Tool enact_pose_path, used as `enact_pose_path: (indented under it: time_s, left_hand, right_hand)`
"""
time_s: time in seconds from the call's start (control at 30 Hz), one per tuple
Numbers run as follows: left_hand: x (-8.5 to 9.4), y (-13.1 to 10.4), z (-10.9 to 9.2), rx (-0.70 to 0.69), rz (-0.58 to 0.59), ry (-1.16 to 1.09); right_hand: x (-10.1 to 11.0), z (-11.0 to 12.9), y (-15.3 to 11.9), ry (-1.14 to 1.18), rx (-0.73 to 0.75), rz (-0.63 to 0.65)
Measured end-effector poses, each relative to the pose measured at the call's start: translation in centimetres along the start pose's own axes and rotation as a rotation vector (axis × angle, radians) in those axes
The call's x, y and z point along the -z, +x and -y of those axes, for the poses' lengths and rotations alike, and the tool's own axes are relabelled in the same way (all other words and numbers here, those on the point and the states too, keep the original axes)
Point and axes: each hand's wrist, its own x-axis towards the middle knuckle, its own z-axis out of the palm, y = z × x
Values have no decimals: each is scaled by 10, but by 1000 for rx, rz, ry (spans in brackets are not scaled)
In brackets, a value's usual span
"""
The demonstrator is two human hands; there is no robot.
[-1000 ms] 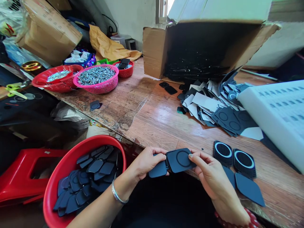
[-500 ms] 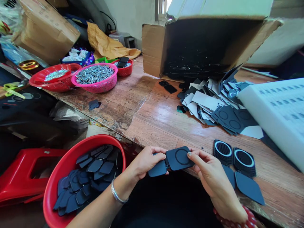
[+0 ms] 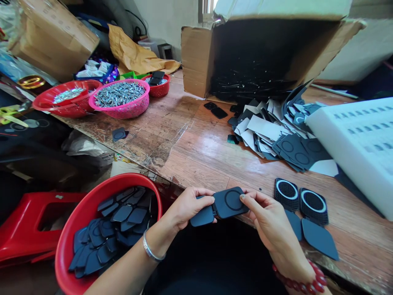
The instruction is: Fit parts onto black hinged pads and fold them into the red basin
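Note:
Between my two hands is a dark folding charging pad (image 3: 229, 203), opened out at its hinge, with a ring mark on the right panel. My left hand (image 3: 192, 207) is closed on the left panel near the hinge, thumb on top. My right hand (image 3: 265, 219) pinches the right panel's edge, thumb by the ring. Just right of that hand, two textured black pads with white rings (image 3: 313, 206) lie on the table, with smooth dark panels (image 3: 319, 238) in front of them. Below left, a red basin (image 3: 61, 246) holds many similar dark pads (image 3: 123, 214).
A pile of dark and white ringed sheets (image 3: 270, 131) lies before an open cardboard box (image 3: 196, 61). White foam (image 3: 356, 135) stands at right. A pink basket of metal parts (image 3: 119, 96) and red baskets (image 3: 66, 98) sit far left. A red stool (image 3: 27, 229) is beside the basin.
My hands and the charging pad keep almost the same pose. The whole view has shifted slightly, so things appear a little further left and up.

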Motion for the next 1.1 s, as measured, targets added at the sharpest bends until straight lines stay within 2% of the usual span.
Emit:
enact_pose_path:
  time_s: [0.27,0.4,0.57,0.73,0.9,1.1]
  left_hand:
    - [-1,0,1,-3,-17,-7]
    - [-2,1,3,-18,-56,8]
    - [-6,-3,3,-94,-107,27]
    - [-8,-6,3,-149,-140,63]
    - [-6,-6,7,-198,-129,95]
    - [-6,-7,7,-232,-127,114]
  right_hand:
    - [-1,1,-2,8,-3,-1]
    - [0,-5,-2,-5,53,2]
    - [5,-15,0,-160,220,-21]
    - [2,-11,-3,-365,405,-82]
    - [-4,-8,-6,-378,554,-111]
    - [-2,-12,-3,-450,644,-116]
